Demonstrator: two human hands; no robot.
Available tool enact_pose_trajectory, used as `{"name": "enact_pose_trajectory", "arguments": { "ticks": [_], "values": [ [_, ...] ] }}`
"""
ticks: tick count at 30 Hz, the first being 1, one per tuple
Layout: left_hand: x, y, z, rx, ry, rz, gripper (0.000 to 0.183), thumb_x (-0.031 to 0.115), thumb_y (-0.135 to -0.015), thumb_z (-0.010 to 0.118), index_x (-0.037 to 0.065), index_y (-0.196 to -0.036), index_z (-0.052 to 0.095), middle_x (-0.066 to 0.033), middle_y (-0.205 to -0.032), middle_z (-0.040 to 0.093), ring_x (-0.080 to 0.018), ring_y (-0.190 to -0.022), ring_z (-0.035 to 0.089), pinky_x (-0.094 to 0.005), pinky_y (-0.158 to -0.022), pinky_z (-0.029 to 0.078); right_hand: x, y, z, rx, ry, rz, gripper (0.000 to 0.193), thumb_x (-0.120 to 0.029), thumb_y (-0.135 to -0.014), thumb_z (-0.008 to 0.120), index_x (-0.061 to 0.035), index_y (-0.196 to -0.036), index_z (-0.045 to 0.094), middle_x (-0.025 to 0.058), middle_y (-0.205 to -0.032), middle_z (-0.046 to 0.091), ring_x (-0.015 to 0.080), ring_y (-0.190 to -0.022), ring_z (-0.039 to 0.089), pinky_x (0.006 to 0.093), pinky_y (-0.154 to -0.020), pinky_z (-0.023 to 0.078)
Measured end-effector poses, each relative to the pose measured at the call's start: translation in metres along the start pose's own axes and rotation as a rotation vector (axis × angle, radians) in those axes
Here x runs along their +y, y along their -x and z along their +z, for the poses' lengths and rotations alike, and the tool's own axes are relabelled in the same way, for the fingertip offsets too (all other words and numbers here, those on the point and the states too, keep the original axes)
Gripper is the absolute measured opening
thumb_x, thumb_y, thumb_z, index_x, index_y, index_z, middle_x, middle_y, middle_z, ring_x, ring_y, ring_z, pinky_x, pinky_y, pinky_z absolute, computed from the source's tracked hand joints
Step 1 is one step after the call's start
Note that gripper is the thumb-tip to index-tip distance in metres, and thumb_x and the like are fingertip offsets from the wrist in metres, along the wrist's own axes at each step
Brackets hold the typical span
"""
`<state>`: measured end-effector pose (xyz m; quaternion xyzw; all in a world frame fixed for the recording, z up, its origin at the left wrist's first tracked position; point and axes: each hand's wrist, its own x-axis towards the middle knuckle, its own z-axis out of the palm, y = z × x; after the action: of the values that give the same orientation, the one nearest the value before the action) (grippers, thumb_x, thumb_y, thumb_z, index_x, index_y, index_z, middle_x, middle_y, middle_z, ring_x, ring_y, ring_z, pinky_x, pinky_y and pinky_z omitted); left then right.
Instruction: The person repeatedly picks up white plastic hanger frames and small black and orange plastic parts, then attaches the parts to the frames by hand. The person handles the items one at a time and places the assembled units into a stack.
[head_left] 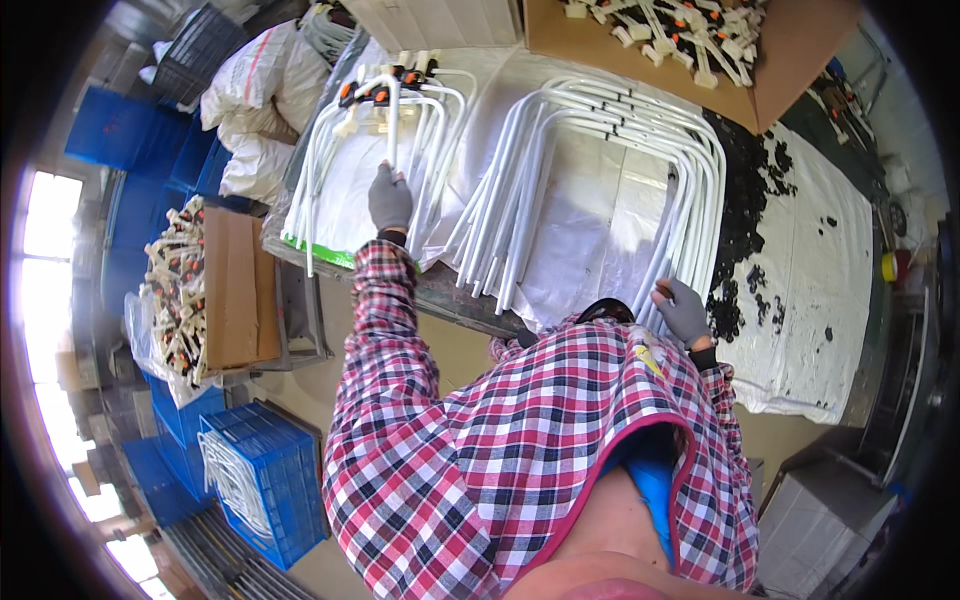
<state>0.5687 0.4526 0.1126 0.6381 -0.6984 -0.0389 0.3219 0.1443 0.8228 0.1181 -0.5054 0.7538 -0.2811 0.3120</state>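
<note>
My left hand point(390, 198), in a grey glove with bare fingertips, is closed on the leg of a white bent tube point(393, 125). That tube belongs to the left group, where black and orange plastic clips point(380, 94) sit on the tubes' far bars. My right hand point(683, 312), gloved alike, has its fingers curled at the near ends of the right legs of a stack of white U-shaped tubes point(712, 190). Small black pieces sit along that stack's far bars. How many tubes the right fingers hold is hidden.
Loose black parts point(740, 230) lie right of the stack on white sheeting point(800, 340). A cardboard box point(805, 40) of cream clips stands at the back right. At left are another cardboard box point(240, 290), a bag of clips point(175, 300), white sacks point(260, 90) and a blue crate point(280, 490).
</note>
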Motion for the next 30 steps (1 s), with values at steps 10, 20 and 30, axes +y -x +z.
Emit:
{"name": "enact_pose_trajectory", "arguments": {
  "ticks": [10,20,30],
  "values": [
    [-0.044,0.038,0.062,-0.402,0.001,-0.227,0.041,0.013,-0.09,0.05,0.001,-0.129,0.059,-0.022,-0.125,0.059,-0.0392,-0.118,0.056,-0.0398,-0.102,0.044,0.088,0.05,0.023,0.724,0.041,0.22,0.034,-0.028,-0.086,0.068,-0.0062,-0.112,0.061,0.0141,-0.111,0.061,0.0259,-0.089,0.065,0.0379,-0.077,0.052],
    [0.031,0.065,0.04,-0.161,0.065,-0.077,0.043,0.007,-0.085,0.06,0.005,-0.128,0.055,-0.0198,-0.134,0.051,-0.0362,-0.123,0.051,-0.0419,-0.104,0.042,0.086,0.017,0.026,0.675,0.384,0.475,0.055,-0.043,-0.081,0.072,-0.0159,-0.125,0.053,0.0158,-0.119,0.056,0.0365,-0.102,0.06,0.0468,-0.082,0.052],
    [0.183,0.11,0.088,-0.534,-0.48,0.457,0.061,0.035,-0.09,0.058,0.016,-0.146,0.042,-0.0059,-0.134,0.057,-0.026,-0.125,0.055,-0.0527,-0.12,0.01,0.102,0.001,0.008,0.707,0.245,0.597,0.043,-0.043,-0.076,0.072,-0.0134,-0.104,0.058,0.0169,-0.101,0.06,0.0358,-0.089,0.064,0.0476,-0.079,0.052]
  ]
}}
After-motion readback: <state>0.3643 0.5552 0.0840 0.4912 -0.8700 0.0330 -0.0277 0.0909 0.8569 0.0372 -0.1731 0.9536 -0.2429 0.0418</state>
